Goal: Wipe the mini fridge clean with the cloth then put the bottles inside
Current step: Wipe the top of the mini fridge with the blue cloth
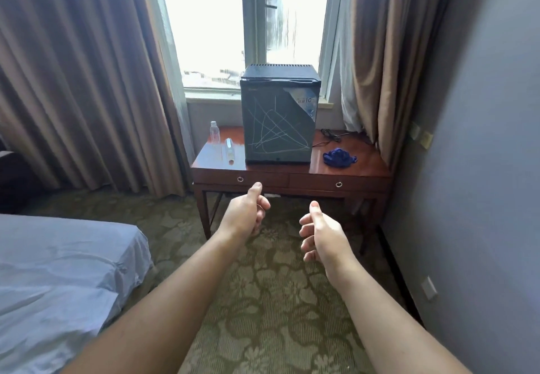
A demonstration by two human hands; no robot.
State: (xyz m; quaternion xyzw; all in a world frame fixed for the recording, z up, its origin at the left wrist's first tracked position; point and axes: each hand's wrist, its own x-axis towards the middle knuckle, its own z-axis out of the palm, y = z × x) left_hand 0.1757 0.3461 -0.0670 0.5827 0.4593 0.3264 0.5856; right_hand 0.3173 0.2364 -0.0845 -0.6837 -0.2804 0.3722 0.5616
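Daylight from window [245,22], upper centre, blown out white. Room dim, bluish at right and lower left. Glare on bench [365,160] top. Wide-angle bending at edges; overall soft, slightly blurred.

The mini fridge [279,116] shows me only its closed door and top, so the inside is hidden; the print on its torn sticker [304,101] is too small to read; the near left bed [58,280] is cut by the edge.
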